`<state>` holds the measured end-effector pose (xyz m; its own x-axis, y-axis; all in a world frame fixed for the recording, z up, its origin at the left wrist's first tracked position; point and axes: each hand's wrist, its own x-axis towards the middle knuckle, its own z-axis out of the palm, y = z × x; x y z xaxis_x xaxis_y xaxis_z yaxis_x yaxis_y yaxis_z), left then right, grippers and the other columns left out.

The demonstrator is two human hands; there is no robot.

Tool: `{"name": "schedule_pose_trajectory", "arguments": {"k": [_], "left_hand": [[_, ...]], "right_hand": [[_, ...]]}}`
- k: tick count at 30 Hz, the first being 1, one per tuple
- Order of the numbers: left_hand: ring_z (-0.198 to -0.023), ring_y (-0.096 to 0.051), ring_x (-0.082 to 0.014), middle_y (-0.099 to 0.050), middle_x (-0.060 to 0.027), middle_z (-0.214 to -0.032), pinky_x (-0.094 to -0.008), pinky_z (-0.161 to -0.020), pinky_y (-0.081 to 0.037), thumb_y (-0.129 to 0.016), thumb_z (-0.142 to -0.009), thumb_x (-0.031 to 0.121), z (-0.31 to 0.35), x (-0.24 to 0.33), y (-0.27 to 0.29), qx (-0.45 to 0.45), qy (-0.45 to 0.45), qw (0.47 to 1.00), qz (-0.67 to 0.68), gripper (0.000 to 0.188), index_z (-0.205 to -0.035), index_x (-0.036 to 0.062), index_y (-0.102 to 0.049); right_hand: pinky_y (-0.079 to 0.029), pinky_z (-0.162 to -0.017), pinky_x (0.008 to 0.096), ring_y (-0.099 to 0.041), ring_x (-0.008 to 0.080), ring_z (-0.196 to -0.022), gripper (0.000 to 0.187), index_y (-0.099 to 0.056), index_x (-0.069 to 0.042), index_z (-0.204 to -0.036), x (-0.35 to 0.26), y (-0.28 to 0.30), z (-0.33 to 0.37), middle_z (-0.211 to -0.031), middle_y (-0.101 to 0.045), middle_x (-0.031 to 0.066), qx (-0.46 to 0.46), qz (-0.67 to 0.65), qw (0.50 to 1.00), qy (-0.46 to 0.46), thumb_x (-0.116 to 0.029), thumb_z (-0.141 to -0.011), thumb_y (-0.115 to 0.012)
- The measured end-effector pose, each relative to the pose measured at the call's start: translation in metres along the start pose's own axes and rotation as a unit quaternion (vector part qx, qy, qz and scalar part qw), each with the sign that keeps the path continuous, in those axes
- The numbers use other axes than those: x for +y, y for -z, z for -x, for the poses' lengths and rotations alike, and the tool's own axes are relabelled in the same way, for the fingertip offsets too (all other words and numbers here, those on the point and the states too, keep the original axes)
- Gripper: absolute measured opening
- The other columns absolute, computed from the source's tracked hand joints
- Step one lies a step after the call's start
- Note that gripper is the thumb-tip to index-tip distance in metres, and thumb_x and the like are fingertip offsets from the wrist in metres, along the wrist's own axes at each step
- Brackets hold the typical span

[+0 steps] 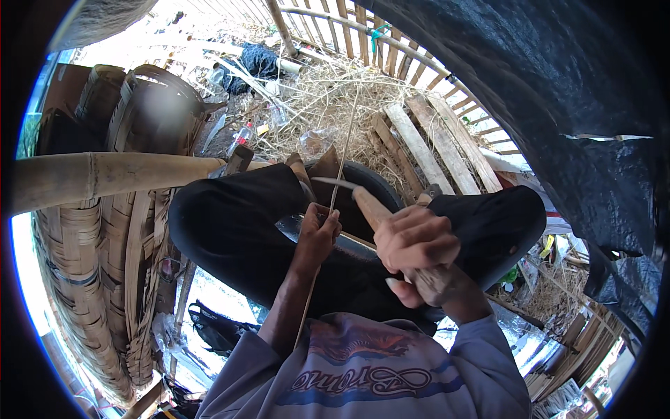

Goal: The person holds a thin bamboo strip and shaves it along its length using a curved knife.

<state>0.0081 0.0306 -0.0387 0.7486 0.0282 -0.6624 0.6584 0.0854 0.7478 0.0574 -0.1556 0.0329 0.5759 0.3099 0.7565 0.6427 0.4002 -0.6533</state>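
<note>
My left hand [319, 236] is closed, pinching a long thin bamboo strip [343, 155] between thumb and fingers. The strip runs from beyond my knees back along my left forearm toward my shirt. In my right fist is a knife [375, 209] with a thick wooden handle and a short, slim, curved blade. That blade crosses the strip just beyond my left fingertips; I cannot tell whether it touches. Below my hands, between my dark-trousered legs, sits a round black tub-like thing [377, 183], partly hidden by my legs.
A thick bamboo pole [118, 176] juts in from the left past my knee, before rolled woven bamboo mats [77, 251]. Ahead lie straw shavings [321, 91], a black plastic bag [258, 61] and wooden planks [440, 133]. A slatted bamboo fence [363, 31] and black sheeting [530, 77] border the right.
</note>
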Motion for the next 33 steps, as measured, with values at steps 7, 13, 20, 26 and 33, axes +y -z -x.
{"name": "schedule_pose_trajectory", "arguments": {"k": [7,13,20,26,33], "left_hand": [[-0.057,-0.046,-0.0064,-0.051,-0.0011,-0.066,-0.0231,-0.051,-0.035,-0.055,-0.097,0.013,-0.008,-0.015,-0.001,0.010,-0.044,0.998,-0.049,0.014,-0.092,0.0041,-0.045],[-0.058,-0.047,-0.0055,-0.054,-0.0014,-0.068,-0.0220,-0.051,-0.034,-0.058,-0.095,0.013,-0.014,-0.031,-0.001,0.000,-0.118,0.989,-0.085,0.015,-0.091,0.0065,-0.045],[-0.062,-0.049,-0.0070,-0.054,-0.0016,-0.069,-0.0228,-0.055,-0.036,-0.058,-0.094,0.010,-0.010,-0.025,-0.004,0.006,-0.105,0.989,-0.103,0.014,-0.091,0.0051,-0.045],[-0.060,-0.047,-0.0062,-0.054,-0.0011,-0.068,-0.0224,-0.054,-0.035,-0.057,-0.094,0.010,-0.012,-0.029,0.001,0.016,-0.099,0.990,-0.099,0.013,-0.091,0.0054,-0.045],[-0.049,-0.038,-0.0021,-0.051,0.0001,-0.065,-0.0194,-0.043,-0.027,-0.055,-0.098,0.018,-0.001,-0.004,-0.004,-0.007,-0.081,0.997,-0.013,0.015,-0.095,0.0067,-0.046]], "right_hand": [[-0.047,-0.044,0.0301,-0.053,0.0151,-0.045,0.015,-0.052,-0.005,-0.081,0.004,0.006,0.001,-0.057,-0.052,0.0018,0.005,0.001,1.000,-0.016,-0.014,-0.080,-0.063],[-0.046,-0.045,0.0297,-0.054,0.0161,-0.045,0.012,-0.051,-0.003,-0.082,0.016,0.011,0.005,-0.057,-0.052,0.0034,0.027,0.044,0.998,-0.020,-0.010,-0.079,-0.061],[-0.047,-0.046,0.0293,-0.053,0.0163,-0.045,0.014,-0.051,-0.004,-0.080,0.017,0.014,0.010,-0.055,-0.052,0.0024,0.037,0.071,0.996,-0.030,-0.011,-0.078,-0.063],[-0.044,-0.044,0.0262,-0.051,0.0116,-0.043,0.022,-0.051,-0.006,-0.079,0.012,0.014,0.007,-0.054,-0.051,0.0005,0.160,-0.052,0.984,-0.066,-0.021,-0.087,-0.065],[-0.042,-0.047,0.0258,-0.055,0.0087,-0.051,0.014,-0.057,-0.006,-0.076,0.073,0.027,0.036,-0.060,-0.055,-0.0002,0.293,0.205,0.890,-0.282,-0.008,-0.082,-0.070]]}}
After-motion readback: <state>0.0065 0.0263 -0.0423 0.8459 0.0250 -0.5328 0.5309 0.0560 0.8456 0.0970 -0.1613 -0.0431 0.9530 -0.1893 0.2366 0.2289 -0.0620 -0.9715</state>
